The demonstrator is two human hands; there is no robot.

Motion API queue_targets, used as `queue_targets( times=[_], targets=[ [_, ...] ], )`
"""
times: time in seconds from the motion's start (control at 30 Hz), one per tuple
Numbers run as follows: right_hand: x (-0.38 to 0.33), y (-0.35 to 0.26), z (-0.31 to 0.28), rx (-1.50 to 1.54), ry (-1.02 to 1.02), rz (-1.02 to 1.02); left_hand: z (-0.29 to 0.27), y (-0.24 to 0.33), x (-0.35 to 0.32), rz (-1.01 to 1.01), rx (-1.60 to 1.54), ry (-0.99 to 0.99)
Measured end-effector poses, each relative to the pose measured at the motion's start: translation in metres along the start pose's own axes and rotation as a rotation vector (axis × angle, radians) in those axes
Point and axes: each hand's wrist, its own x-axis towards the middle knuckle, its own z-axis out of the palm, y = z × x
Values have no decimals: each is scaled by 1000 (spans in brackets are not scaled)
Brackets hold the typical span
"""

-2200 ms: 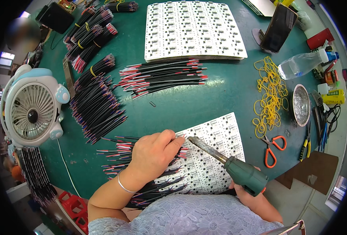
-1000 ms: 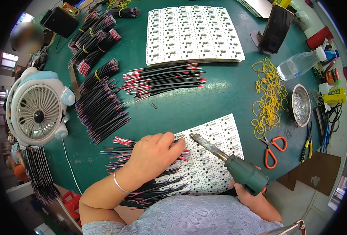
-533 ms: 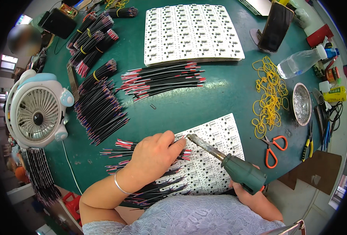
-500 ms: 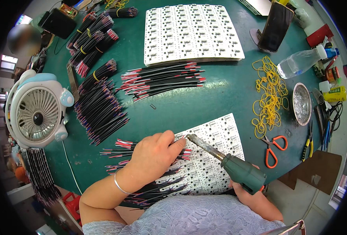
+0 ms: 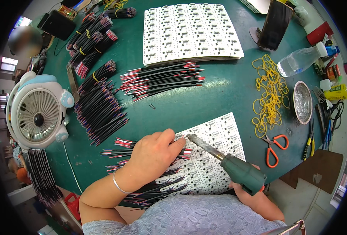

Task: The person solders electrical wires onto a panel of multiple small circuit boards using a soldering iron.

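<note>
At a green table, a worker's left hand bends low, thumb and forefinger drawn together on what appears to be the red end of a thin wire over a white circuit board; the palm hides the rest. The right hand wraps the handle of a dark green soldering iron, its metal tip just beside the pinched end; whether the two touch cannot be told. Doing this well likely calls for a quiet left wrist, the wire end flat, fingertips clear of a tip that is probably hot, and a light, brief touch instead of a press.

The count, left to right: one white-and-blue fan; several tied bundles, too overlapped to number; one heap of dark wires; loose wires past counting beneath the left arm; one paper clip; one row of red-tipped wires; one stack of boards; one single board; one iron; one tangle of yellow rubber bands; one pair of orange-handled snips; one phone; one clear bottle; one bowl; one pair of pliers.
</note>
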Motion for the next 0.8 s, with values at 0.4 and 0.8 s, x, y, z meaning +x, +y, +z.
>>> queue_targets(
  times=[0.4, 0.8],
  targets=[
    [4, -21, -10, 482, 83, 67, 1, 2, -3, -15, 12, 8],
    [-1, -13, -6, 464, 35, -16, -15, 15, -11, -98, -83, 116]
  ],
)
